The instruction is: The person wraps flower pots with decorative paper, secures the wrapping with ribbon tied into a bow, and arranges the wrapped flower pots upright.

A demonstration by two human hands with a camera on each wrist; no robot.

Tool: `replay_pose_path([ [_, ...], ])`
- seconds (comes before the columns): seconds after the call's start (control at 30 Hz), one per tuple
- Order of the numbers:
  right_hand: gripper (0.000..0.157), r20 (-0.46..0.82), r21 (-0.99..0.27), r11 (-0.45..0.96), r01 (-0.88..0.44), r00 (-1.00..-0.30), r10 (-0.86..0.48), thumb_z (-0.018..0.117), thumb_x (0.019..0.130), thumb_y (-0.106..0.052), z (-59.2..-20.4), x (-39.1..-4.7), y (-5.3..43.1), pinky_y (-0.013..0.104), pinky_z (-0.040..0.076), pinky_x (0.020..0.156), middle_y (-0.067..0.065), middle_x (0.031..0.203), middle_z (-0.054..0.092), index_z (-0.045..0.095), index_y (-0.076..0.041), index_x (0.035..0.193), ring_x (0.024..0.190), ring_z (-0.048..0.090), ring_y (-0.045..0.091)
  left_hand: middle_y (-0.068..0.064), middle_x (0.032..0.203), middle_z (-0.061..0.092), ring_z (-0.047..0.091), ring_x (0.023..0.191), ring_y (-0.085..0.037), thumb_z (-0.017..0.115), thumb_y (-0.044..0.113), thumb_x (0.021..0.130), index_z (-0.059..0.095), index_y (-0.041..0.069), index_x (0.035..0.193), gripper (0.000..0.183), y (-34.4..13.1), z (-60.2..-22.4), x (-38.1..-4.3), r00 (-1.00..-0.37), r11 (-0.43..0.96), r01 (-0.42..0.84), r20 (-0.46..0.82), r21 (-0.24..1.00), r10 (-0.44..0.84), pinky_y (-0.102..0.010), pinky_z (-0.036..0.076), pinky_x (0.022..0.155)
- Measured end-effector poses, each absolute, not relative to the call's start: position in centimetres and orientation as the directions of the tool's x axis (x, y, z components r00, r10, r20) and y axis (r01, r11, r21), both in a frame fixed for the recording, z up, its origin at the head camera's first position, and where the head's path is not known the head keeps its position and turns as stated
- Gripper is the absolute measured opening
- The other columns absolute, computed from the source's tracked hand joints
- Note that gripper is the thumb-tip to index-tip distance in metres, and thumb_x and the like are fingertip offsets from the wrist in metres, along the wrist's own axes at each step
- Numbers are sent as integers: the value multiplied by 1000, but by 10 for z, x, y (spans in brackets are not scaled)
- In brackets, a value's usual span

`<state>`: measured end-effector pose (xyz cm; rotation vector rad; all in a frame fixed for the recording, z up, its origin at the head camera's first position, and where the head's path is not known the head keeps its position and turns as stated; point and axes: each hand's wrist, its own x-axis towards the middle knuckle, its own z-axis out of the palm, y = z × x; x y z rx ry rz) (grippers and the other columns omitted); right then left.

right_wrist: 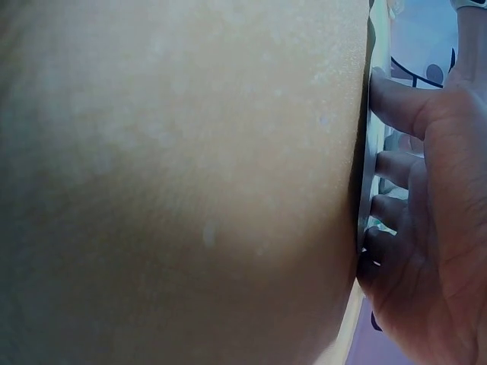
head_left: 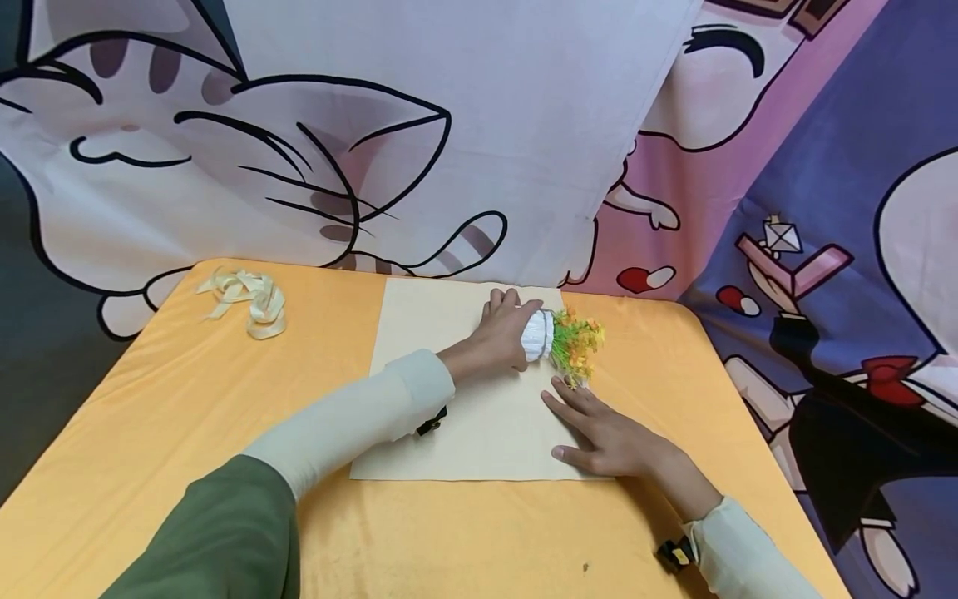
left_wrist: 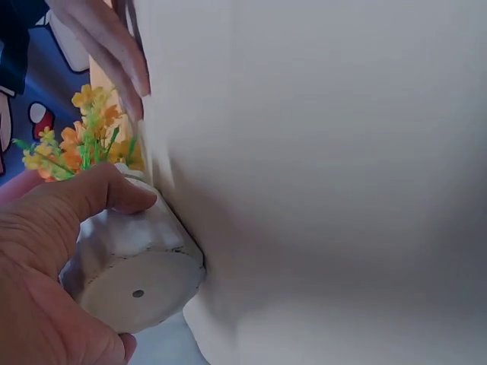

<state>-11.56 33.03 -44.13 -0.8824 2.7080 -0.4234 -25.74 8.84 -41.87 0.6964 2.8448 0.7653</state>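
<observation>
A small white flower pot (head_left: pixel 536 336) lies on its side near the far right part of a cream sheet of paper (head_left: pixel 464 428). Yellow and orange artificial flowers (head_left: pixel 576 339) stick out of it toward the right. My left hand (head_left: pixel 497 333) grips the pot, thumb and fingers around its side; the left wrist view shows the pot's round base (left_wrist: pixel 141 293) with a small hole. My right hand (head_left: pixel 609 433) rests with spread fingers on the paper's right edge, fingertips just below the flowers. In the right wrist view its fingers (right_wrist: pixel 396 167) press along the sheet's edge.
A loose bundle of cream ribbon (head_left: pixel 258 301) lies at the table's far left. The orange tablecloth (head_left: pixel 464 541) covers the table. Cartoon-printed curtains (head_left: pixel 524 125) hang right behind the far edge and along the right side.
</observation>
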Motion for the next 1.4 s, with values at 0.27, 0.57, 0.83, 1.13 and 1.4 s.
replay_pose_path([
  [0.27, 85, -165, -353, 777, -522, -783, -600, 66, 111, -54, -440, -115, 331, 78, 30, 133, 17, 189, 21, 31, -18, 180, 172, 19, 55, -9, 150, 54, 35, 144, -34, 108, 25, 59, 47, 20, 170, 127, 101, -466, -296, -887, 767, 426, 53, 480, 459, -46, 38, 127],
  [0.57, 85, -172, -344, 783, -518, -786, -595, 65, 111, -55, -439, -117, 331, 77, 29, 134, 16, 189, 21, 31, -19, 180, 173, 19, 54, -12, 157, 55, 38, 148, -35, 105, 17, 70, 48, 15, 169, 114, 81, -426, -260, -877, 713, 430, 70, 554, 475, -48, 39, 127],
  [0.83, 87, -172, -357, 773, -524, -777, -606, 67, 110, -55, -440, -118, 330, 76, 27, 135, 16, 190, 20, 31, -17, 180, 174, 18, 52, -17, 164, 51, 42, 149, -38, 103, 11, 74, 44, 15, 172, 114, 69, -411, -244, -874, 681, 421, 68, 599, 481, -50, 42, 127],
  [1.13, 87, -182, -343, 781, -521, -779, -600, 65, 110, -58, -441, -118, 330, 76, 28, 135, 15, 190, 20, 31, -19, 180, 174, 19, 51, -12, 165, 48, 40, 149, -35, 104, 12, 65, 43, 26, 173, 124, 67, -437, -260, -894, 675, 377, 59, 634, 444, -47, 43, 125],
  [1.4, 87, -184, -323, 792, -518, -787, -590, 66, 109, -60, -436, -118, 329, 72, 34, 134, 15, 189, 23, 33, -20, 179, 174, 24, 49, -15, 170, 40, 38, 149, -38, 110, 26, 58, 24, 25, 180, 149, 61, -461, -270, -918, 704, 300, -6, 644, 397, -52, 45, 126],
])
